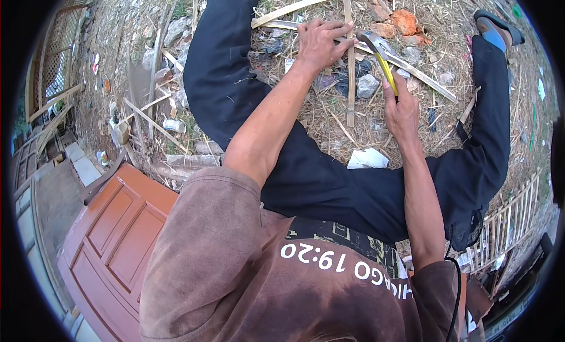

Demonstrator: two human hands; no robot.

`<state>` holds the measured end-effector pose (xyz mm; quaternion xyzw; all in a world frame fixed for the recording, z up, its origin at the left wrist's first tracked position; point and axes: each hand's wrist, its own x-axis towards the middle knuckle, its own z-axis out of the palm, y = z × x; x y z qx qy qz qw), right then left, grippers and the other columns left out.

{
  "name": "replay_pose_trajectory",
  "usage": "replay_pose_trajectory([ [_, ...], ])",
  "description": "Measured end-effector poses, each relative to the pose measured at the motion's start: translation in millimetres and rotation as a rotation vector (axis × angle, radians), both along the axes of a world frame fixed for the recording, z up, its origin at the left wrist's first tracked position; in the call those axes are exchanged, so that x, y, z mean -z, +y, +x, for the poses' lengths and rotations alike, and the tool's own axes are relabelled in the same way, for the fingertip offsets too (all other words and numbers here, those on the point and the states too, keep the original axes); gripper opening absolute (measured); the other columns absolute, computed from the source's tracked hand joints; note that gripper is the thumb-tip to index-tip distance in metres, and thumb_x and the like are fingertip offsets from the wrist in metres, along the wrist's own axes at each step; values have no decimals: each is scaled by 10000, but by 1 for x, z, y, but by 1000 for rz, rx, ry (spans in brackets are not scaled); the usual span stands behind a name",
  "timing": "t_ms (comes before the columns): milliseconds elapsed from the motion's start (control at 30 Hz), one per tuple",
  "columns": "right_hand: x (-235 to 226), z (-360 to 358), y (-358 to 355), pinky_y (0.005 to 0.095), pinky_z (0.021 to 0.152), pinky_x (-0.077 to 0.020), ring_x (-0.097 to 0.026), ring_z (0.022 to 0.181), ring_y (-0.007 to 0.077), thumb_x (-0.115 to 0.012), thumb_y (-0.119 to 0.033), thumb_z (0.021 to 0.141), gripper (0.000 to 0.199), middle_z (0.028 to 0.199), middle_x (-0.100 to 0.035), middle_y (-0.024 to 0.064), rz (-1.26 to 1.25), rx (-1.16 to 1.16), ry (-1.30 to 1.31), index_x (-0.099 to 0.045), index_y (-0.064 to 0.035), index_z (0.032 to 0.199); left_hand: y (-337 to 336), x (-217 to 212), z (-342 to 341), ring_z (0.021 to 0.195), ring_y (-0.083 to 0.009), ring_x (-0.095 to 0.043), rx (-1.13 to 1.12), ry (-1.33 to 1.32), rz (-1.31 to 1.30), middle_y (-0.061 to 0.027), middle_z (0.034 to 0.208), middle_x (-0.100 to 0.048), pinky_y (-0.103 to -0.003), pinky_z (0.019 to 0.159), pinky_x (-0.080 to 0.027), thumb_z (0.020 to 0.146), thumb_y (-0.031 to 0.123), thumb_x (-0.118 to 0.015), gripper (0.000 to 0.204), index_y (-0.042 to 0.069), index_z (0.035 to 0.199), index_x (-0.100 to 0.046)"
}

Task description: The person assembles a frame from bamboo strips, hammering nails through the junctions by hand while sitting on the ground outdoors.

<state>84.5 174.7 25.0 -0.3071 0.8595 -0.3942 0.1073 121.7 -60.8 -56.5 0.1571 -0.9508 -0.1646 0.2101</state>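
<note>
Bamboo slats [349, 65] are lying crossed on dry straw ground [329, 121] between my legs. I'm pressing my left hand [321, 43] flat, fingers spread open, on the crossing, likely pinning it steady. My right hand [403, 109] is gripping a yellow-handled hammer [381, 57] closed-fisted, its head hovering just beside the joint.

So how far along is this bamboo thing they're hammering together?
Early, it seems. Done: a few bamboo strips already lie crossed on the ground. In hand: the left hand presses down the crossing while the right hand holds a yellow-handled hammer over it. Left: only this small crossing exists; I can't tell whether it is fastened.
</note>
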Motion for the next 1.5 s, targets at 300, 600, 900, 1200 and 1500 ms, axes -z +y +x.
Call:
replay_pose_trajectory([
  [300,-4,1,-8,491,526,-429,-616,571,427,-530,-262,1030,262,630,-596,224,129,7,-131,-577,-81,1214,7,-5,1,976,-166,-594,-48,-40,44,70,1121,-738,-379,855,-332,830,497,-725,349,281,1099,-775],
  [600,-17,-6,-22,505,521,-437,-634,613,438,-542,-223,1021,236,661,-622,220,230,-61,47,-571,-90,1214,9,-12,1,953,-192,-607,-35,-3,70,43,1064,-752,-401,818,-345,810,519,-737,364,223,1013,-796],
  [900,-17,-9,-18,475,488,-432,-640,596,425,-555,-196,1017,231,638,-613,212,138,-50,24,-575,-77,1214,9,-9,-2,975,-197,-604,-28,-30,79,43,1092,-741,-424,850,-358,803,520,-742,343,258,1019,-794],
  [1200,-13,-5,-19,476,494,-443,-639,597,420,-575,-174,1004,191,666,-623,222,132,-53,33,-563,-70,1164,7,-2,1,1012,-177,-583,-34,-115,101,49,1074,-735,-445,886,-324,802,601,-702,382,322,1051,-783],
  [1500,-1,-2,-18,446,468,-425,-626,544,389,-564,-202,1018,160,610,-584,198,91,-66,46,-573,-69,1107,3,2,-1,960,-173,-578,-24,-69,44,57,946,-669,-426,854,-327,760,584,-743,372,319,1016,-793],
])
